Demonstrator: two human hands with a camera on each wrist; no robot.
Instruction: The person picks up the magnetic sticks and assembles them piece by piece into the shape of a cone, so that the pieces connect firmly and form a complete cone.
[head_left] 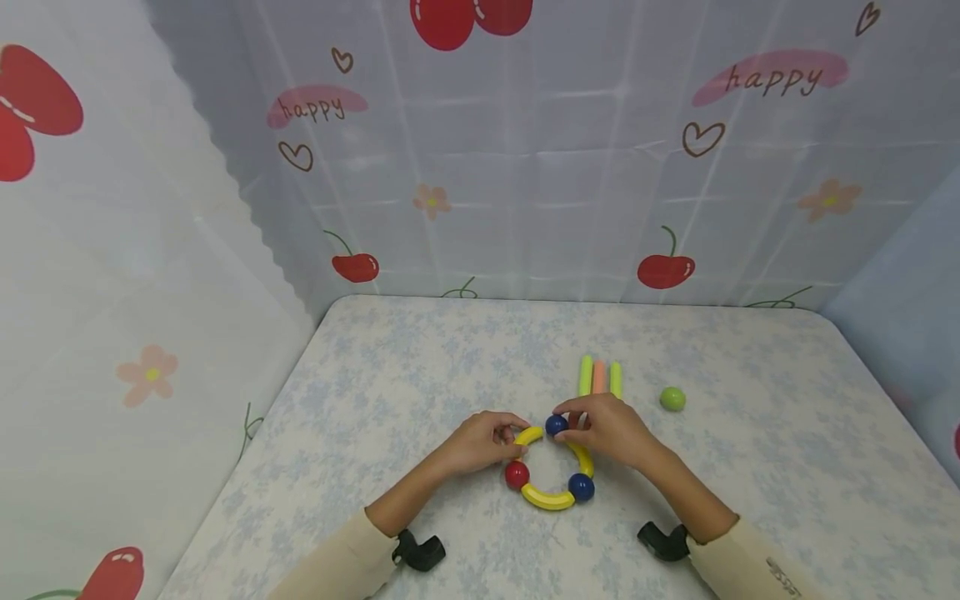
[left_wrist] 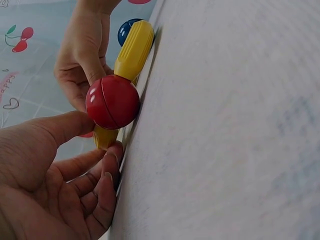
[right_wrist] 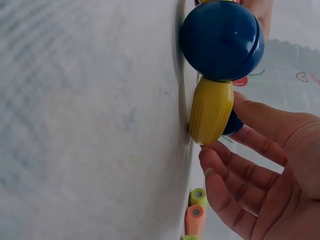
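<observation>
A ring of curved yellow rods and balls lies on the table. Its lower yellow rod (head_left: 547, 498) joins a red ball (head_left: 517, 475) to a blue ball (head_left: 581, 487). My left hand (head_left: 483, 442) pinches the upper left yellow rod (head_left: 529, 435), just past the red ball. With thumb and fingers, my right hand (head_left: 609, 427) holds another blue ball (head_left: 557, 426) at the top of the ring, by the end of the right yellow rod (right_wrist: 212, 111). A small gap shows between this ball and the left rod. In the right wrist view the held ball is mostly hidden.
Beyond my right hand lie two lime sticks (head_left: 586, 375) and an orange stick (head_left: 599, 377) side by side. A green ball (head_left: 672, 399) sits to their right. The patterned table (head_left: 420, 358) meets a printed curtain (head_left: 525, 167) at the back.
</observation>
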